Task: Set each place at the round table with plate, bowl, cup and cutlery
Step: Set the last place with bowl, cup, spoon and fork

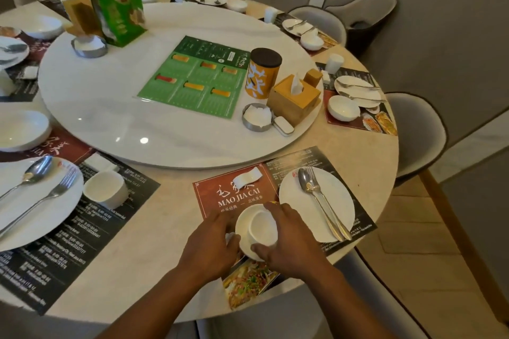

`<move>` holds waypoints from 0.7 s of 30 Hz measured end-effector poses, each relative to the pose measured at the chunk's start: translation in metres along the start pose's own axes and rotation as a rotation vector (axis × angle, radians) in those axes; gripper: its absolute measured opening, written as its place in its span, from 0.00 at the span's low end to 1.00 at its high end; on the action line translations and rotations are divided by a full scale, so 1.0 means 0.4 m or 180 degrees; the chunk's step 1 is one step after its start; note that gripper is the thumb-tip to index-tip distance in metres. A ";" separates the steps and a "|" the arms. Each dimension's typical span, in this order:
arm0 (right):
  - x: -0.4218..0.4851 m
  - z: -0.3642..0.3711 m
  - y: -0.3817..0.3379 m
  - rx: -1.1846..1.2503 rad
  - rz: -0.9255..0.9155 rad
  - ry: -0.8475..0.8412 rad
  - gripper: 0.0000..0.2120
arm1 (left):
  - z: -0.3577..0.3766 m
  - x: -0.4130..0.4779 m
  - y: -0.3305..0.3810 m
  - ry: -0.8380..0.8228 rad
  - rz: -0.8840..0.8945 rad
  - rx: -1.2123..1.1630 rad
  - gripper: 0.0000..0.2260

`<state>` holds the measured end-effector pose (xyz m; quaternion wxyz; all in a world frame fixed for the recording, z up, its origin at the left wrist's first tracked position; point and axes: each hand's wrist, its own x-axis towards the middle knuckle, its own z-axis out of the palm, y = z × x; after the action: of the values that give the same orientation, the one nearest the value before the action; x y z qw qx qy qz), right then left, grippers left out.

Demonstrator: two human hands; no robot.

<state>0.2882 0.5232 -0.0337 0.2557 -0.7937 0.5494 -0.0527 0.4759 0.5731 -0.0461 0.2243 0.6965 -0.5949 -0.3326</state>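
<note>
On the red placemat (237, 195) at the near place, a white cup (263, 230) sits inside a white bowl (242, 224). My right hand (289, 239) grips the cup, thumb on its near side and fingers over its far rim. The fingers of my left hand (212, 245) curl against the bowl's left rim. To the right of them on the same mat lies a white plate (292, 201) carrying a spoon (305, 181) and a fork (327, 217). A small white rest (249, 176) lies at the mat's far edge.
A white lazy Susan (110, 107) fills the table's middle, bearing a green menu (192, 77), an orange tin (261, 73), a tissue box (292, 96) and an ashtray (257, 117). Other places around the rim have plates, bowls, cups and cutlery. Grey chairs (413, 124) ring the table.
</note>
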 end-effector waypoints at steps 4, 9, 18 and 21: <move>0.011 0.015 0.026 0.0081 -0.0184 0.0067 0.39 | 0.025 -0.006 0.015 0.0177 -0.0230 -0.0191 0.17; 0.015 -0.001 0.043 0.0444 -0.0395 0.0097 0.38 | 0.042 -0.013 0.076 0.0614 -0.0520 -0.0283 0.19; 0.162 -0.307 0.209 0.1039 -0.0517 0.0717 0.35 | 0.094 0.052 0.200 0.1261 -0.0762 0.0208 0.26; 0.262 -0.368 0.326 0.0967 -0.0100 0.0929 0.35 | 0.116 0.050 0.216 0.1372 -0.0809 0.0281 0.26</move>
<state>0.1654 0.3430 0.0125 0.2893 -0.7384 0.5540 -0.2533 0.3846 0.5410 -0.0203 0.2717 0.8296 -0.4551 -0.1757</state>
